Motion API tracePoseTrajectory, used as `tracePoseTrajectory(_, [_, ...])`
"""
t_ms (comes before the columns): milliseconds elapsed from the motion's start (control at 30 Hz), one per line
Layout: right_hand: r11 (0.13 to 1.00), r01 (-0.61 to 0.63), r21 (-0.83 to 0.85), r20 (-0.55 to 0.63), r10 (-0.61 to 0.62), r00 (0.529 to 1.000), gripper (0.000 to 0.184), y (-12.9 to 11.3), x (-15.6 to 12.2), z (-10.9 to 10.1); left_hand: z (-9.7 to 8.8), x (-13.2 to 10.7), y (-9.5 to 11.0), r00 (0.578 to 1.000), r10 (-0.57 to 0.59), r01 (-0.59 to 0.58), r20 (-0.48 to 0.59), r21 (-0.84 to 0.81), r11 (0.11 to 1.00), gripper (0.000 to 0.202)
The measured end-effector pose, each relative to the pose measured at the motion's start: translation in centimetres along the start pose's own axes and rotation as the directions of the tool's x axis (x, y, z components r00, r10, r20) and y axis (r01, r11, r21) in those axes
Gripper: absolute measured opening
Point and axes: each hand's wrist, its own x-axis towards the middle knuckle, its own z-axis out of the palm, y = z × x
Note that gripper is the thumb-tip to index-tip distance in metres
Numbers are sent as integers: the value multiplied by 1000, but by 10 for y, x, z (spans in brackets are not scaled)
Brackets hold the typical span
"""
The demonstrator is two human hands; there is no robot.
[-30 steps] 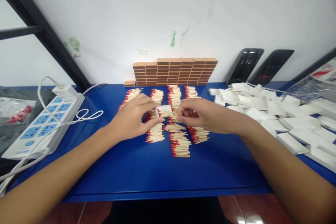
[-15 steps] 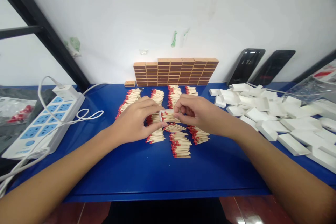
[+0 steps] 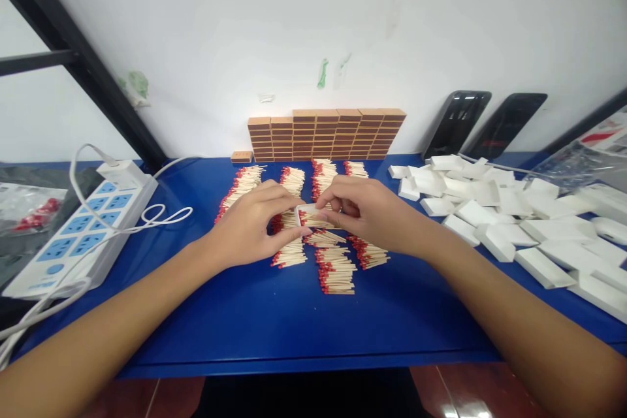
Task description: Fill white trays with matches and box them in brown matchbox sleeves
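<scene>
My left hand [image 3: 262,221] grips the left end of a small white matchbox tray [image 3: 298,215] between thumb and fingers. Red-headed matches [image 3: 307,217] lie inside the tray, heads toward the left. With thumb and fingertips closed, my right hand [image 3: 369,212] presses on the matches at the tray's right part, which it mostly hides. Around and under both hands, piles of loose matches [image 3: 337,271] are spread in rows. More matches [image 3: 325,176] lie beyond the hands, and another pile [image 3: 371,253] sits by my right wrist.
Brown matchboxes [image 3: 323,137] are stacked against the wall, with a single box [image 3: 241,157] beside them. Many white trays [image 3: 494,241] are heaped on the right. Two dark phone-like slabs [image 3: 458,124] lean behind. A power strip [image 3: 83,228] with white cables stands left on the blue table [image 3: 274,330].
My right hand has shifted slightly left over the tray, its fingertips now farther in above the matches. My left hand keeps its hold. The whole view has drifted a little.
</scene>
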Motion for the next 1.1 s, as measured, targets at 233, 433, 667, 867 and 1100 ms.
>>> tracePoseTrajectory(233, [999,3,-32,3,-3,1000,11,-2,0,-8,0,-2,-2,1000,-6,6,-10,2,1000,34])
tracePoseTrajectory(433, [999,4,-36,35,-3,999,9,-3,0,-4,0,-2,-2,1000,-1,1,-14,-2,1000,34])
tracePoseTrajectory(667, [1000,14,-27,3,-14,1000,8,-5,-1,-7,1,-1,-3,999,-21,21,-27,13,1000,35])
tracePoseTrajectory(867, [999,-44,-17,40,45,998,15,-5,-1,-10,-1,0,-3,999,-25,26,-42,23,999,36])
tracePoseTrajectory(1100, [997,-75,-16,47,76,996,17,1,0,-1,0,-1,-3,999,-29,29,-43,7,1000,38])
